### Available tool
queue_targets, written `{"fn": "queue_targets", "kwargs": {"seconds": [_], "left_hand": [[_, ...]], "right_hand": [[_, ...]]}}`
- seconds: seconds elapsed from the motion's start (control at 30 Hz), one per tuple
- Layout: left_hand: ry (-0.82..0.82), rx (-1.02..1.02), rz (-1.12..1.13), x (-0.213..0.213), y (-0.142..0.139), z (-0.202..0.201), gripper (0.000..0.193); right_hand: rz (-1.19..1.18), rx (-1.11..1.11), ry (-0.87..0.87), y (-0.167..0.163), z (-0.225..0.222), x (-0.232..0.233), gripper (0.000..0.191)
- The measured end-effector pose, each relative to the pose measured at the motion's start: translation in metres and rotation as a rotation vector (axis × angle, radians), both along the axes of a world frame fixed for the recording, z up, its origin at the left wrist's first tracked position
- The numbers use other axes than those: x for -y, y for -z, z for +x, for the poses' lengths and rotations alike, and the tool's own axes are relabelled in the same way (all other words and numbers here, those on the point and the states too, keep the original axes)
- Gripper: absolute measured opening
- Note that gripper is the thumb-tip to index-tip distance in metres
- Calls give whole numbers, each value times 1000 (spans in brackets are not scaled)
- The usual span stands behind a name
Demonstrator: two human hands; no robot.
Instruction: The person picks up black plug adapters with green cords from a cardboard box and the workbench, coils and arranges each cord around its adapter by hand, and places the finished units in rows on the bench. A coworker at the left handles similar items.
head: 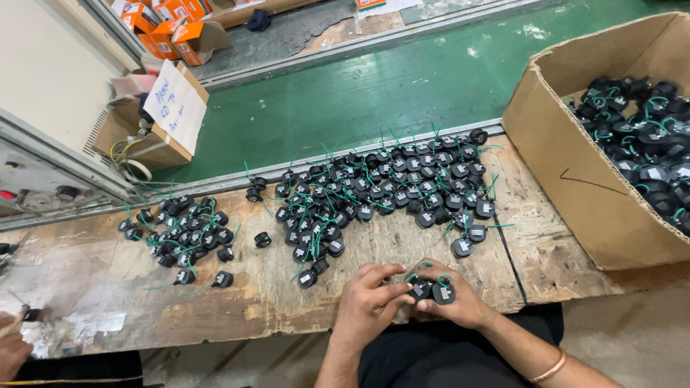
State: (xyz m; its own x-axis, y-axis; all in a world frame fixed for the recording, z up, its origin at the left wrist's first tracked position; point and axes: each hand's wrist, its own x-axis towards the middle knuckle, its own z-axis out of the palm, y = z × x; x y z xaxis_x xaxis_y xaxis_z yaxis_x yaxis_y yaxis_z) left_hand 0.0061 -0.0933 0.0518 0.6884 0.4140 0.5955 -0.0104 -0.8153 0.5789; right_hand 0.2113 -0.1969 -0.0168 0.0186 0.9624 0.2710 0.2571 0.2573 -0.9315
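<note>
My right hand [456, 302] holds two small black round parts [431, 290] with green wires, at the near edge of the worn wooden bench [273, 287]. My left hand [368, 302] is beside it, its fingertips pinching the same parts. Just beyond my hands lies a large spread of the same black parts with green wires [381, 187]. A smaller heap of them [183, 233] lies to the left.
A big open cardboard box [582, 179] full of the same parts stands on the right. A green conveyor belt [374, 86] runs behind the bench. A small carton with a paper note [172, 104] and a grey machine [43, 165] are at left. Another person's hand [11, 348] shows at bottom left.
</note>
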Motion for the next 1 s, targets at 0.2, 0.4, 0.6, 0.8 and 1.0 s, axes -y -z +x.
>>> {"fn": "queue_targets", "kwargs": {"seconds": [0.2, 0.4, 0.6, 0.8, 1.0], "left_hand": [[-125, 30, -309, 8, 34, 17, 28], [-246, 250, -740, 35, 65, 35, 24], [-436, 322, -215, 20, 66, -15, 31], [-857, 514, -227, -27, 75, -108, 32], [-969, -281, 51, -55, 79, -145, 65]], "right_hand": [[40, 130, -6, -7, -3, 1, 48], [74, 174, -13, -6, -5, 3, 49], [-61, -430, 87, 10, -4, 4, 46], [110, -758, 268, -25, 62, 74, 47], [487, -211, 614, -93, 161, 129, 39]]}}
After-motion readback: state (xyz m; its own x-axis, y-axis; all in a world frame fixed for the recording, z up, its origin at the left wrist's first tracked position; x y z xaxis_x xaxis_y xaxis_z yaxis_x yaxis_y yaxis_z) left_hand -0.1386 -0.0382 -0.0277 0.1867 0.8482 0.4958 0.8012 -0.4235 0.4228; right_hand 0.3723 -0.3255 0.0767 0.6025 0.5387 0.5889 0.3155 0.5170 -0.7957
